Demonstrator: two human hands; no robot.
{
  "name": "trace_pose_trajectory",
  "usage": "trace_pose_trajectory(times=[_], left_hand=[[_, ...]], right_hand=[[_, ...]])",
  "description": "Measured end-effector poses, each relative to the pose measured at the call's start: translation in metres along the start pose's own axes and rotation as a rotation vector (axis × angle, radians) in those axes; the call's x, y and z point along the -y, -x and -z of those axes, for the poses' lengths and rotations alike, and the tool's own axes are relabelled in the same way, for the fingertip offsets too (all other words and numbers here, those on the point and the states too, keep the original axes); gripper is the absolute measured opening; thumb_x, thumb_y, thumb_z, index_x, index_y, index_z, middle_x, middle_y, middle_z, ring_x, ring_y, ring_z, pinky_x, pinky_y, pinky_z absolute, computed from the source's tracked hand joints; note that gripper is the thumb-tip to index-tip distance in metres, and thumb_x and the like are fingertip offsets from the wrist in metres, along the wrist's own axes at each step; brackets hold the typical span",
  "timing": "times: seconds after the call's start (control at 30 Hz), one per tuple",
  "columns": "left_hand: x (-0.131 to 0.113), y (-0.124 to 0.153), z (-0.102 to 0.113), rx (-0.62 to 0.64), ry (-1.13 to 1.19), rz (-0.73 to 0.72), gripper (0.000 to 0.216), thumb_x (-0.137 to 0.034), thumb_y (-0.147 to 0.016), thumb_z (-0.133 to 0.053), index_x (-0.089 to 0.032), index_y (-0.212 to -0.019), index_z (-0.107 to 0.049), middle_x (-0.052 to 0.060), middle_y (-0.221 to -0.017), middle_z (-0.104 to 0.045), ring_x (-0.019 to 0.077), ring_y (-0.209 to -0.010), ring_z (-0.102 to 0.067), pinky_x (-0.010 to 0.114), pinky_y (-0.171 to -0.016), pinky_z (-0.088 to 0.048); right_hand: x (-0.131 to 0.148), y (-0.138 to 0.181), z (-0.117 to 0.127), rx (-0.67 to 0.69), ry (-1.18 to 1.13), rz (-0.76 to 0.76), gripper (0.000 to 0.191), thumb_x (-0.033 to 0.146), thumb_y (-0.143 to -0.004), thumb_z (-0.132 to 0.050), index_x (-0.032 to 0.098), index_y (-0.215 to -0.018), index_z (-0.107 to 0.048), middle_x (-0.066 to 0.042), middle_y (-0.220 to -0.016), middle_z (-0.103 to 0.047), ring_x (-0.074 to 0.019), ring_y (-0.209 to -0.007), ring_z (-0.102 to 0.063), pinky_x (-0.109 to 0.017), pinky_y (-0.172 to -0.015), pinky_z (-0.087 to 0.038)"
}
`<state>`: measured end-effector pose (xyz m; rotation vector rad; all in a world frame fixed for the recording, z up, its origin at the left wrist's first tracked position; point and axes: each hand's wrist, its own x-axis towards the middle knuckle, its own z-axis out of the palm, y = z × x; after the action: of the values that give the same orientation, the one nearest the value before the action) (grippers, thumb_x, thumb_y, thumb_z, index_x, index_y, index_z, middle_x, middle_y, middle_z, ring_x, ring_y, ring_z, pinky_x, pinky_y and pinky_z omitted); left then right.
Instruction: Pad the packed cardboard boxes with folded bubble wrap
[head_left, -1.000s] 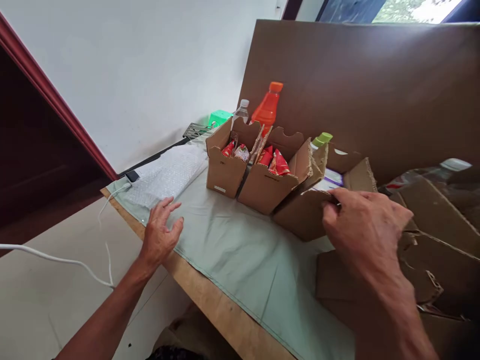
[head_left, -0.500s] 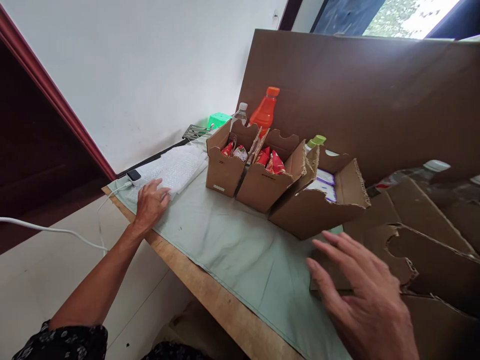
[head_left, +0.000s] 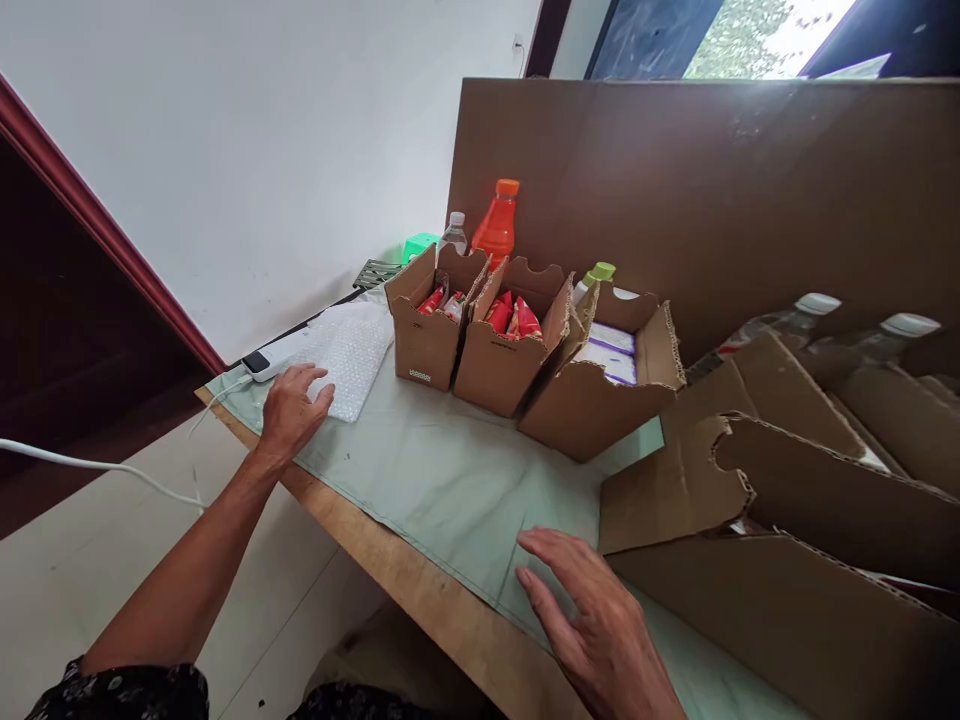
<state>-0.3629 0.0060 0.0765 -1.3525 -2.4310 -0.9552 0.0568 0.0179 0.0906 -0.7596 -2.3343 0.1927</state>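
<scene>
At the table's left end, my left hand (head_left: 292, 418) rests palm down at the near edge of some bubble wrap bags (head_left: 352, 350), its fingers spread and its thumb apart. Just beyond it lies a small white device with a dark screen (head_left: 259, 363), a white cable (head_left: 225, 392) plugged into it. My right hand (head_left: 596, 615) hovers over the green tablecloth (head_left: 442, 490) by the front edge. Its thumb and fingers are apart, with nothing between them. A large cardboard box (head_left: 675, 490) stands right of that hand.
Cardboard bins hold red snack packets (head_left: 514, 315) and white-and-purple packs (head_left: 609, 350). Behind them stand an orange bottle (head_left: 496, 225) and a clear bottle (head_left: 453, 235). A tall cardboard panel (head_left: 675, 170) backs the table. More capped bottles (head_left: 814, 310) are at right.
My right hand has moved left and down, away from the boxes at right. My left hand stays at the bubble wrap bags. The view has shifted a little to the right.
</scene>
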Motion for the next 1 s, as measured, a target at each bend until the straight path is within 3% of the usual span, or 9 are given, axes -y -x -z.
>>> trace_pose_trajectory(times=[0.17, 0.33, 0.53, 0.63, 0.73, 0.83, 0.93, 0.97, 1.0], left_hand=[[0.012, -0.015, -0.016, 0.122, -0.106, 0.181, 0.042, -0.026, -0.092, -0.071, -0.011, -0.131, -0.065, 0.018, -0.130, -0.069, 0.0364, -0.126, -0.063, 0.059, -0.109, -0.050], [0.020, -0.032, -0.014, 0.232, -0.107, 0.297, 0.037, -0.039, -0.100, -0.068, -0.018, -0.131, -0.063, 0.009, -0.131, -0.067, 0.0245, -0.110, -0.069, 0.046, -0.092, -0.061], [0.008, -0.039, 0.011, 0.153, -0.029, 0.265, 0.019, -0.035, -0.091, -0.066, -0.018, -0.083, -0.070, 0.008, -0.091, -0.076, 0.0295, -0.097, -0.072, 0.041, -0.087, -0.056], [-0.006, -0.033, 0.029, 0.097, 0.072, 0.199, 0.024, -0.040, -0.088, -0.058, -0.020, -0.080, -0.067, 0.010, -0.100, -0.078, 0.0297, -0.094, -0.073, 0.040, -0.085, -0.056], [-0.029, -0.010, 0.043, 0.105, 0.190, 0.081, 0.021, -0.039, -0.085, -0.056, -0.021, -0.077, -0.063, 0.012, -0.131, -0.074, 0.0286, -0.108, -0.073, 0.039, -0.092, -0.057], [-0.062, 0.035, 0.045, 0.178, 0.295, -0.118, 0.018, -0.032, -0.084, -0.061, -0.022, -0.070, -0.059, 0.011, -0.146, -0.066, 0.0290, -0.128, -0.066, 0.042, -0.109, -0.051], [-0.100, 0.097, 0.037, 0.396, 0.435, -0.445, 0.014, -0.020, -0.089, -0.060, -0.022, -0.075, -0.064, 0.016, -0.153, -0.059, 0.0302, -0.134, -0.062, 0.046, -0.113, -0.049], [-0.111, 0.117, 0.035, 0.497, 0.477, -0.510, 0.005, -0.020, -0.086, -0.065, -0.022, -0.084, -0.069, 0.017, -0.153, -0.059, 0.0324, -0.136, -0.061, 0.048, -0.113, -0.050], [-0.120, 0.135, 0.035, 0.602, 0.526, -0.550, 0.012, -0.024, -0.083, -0.072, -0.021, -0.095, -0.072, 0.019, -0.153, -0.059, 0.0349, -0.136, -0.060, 0.049, -0.112, -0.051]], right_hand=[[-0.007, 0.011, 0.004, 0.038, -0.045, -0.047, 0.017, 0.026, -0.101, -0.057, 0.023, -0.111, -0.071, -0.005, -0.099, -0.080, -0.0197, -0.087, -0.078, -0.030, -0.074, -0.066], [-0.010, 0.012, -0.005, 0.102, -0.087, -0.090, 0.018, 0.027, -0.100, -0.059, 0.024, -0.110, -0.074, -0.005, -0.099, -0.080, -0.0213, -0.087, -0.079, -0.031, -0.074, -0.067], [-0.004, 0.002, -0.015, 0.138, -0.146, -0.107, 0.019, 0.025, -0.097, -0.060, 0.025, -0.109, -0.075, -0.007, -0.099, -0.081, -0.0243, -0.087, -0.079, -0.036, -0.074, -0.067], [0.007, -0.012, -0.016, 0.174, -0.222, -0.145, 0.020, 0.027, -0.097, -0.061, 0.025, -0.111, -0.075, -0.007, -0.103, -0.081, -0.0249, -0.093, -0.078, -0.037, -0.080, -0.067], [0.021, -0.032, -0.019, 0.281, -0.363, -0.334, 0.029, 0.038, -0.099, -0.060, 0.027, -0.122, -0.073, -0.009, -0.118, -0.078, -0.0254, -0.099, -0.076, -0.039, -0.082, -0.065], [0.030, -0.048, -0.034, 0.319, -0.636, -0.566, 0.054, 0.055, -0.094, -0.065, 0.026, -0.139, -0.063, -0.014, -0.136, -0.070, -0.0286, -0.113, -0.072, -0.042, -0.088, -0.063], [0.029, -0.049, -0.055, 0.259, -0.994, -0.724, 0.078, 0.070, -0.083, -0.072, 0.022, -0.143, -0.058, -0.018, -0.137, -0.068, -0.0329, -0.122, -0.068, -0.044, -0.093, -0.060], [0.027, -0.045, -0.061, 0.246, -1.072, -0.774, 0.076, 0.072, -0.081, -0.074, 0.021, -0.136, -0.062, -0.017, -0.130, -0.071, -0.0327, -0.117, -0.069, -0.043, -0.091, -0.059], [0.026, -0.040, -0.065, 0.234, -1.117, -0.822, 0.070, 0.072, -0.081, -0.073, 0.019, -0.126, -0.067, -0.015, -0.120, -0.074, -0.0310, -0.109, -0.071, -0.042, -0.089, -0.058]])
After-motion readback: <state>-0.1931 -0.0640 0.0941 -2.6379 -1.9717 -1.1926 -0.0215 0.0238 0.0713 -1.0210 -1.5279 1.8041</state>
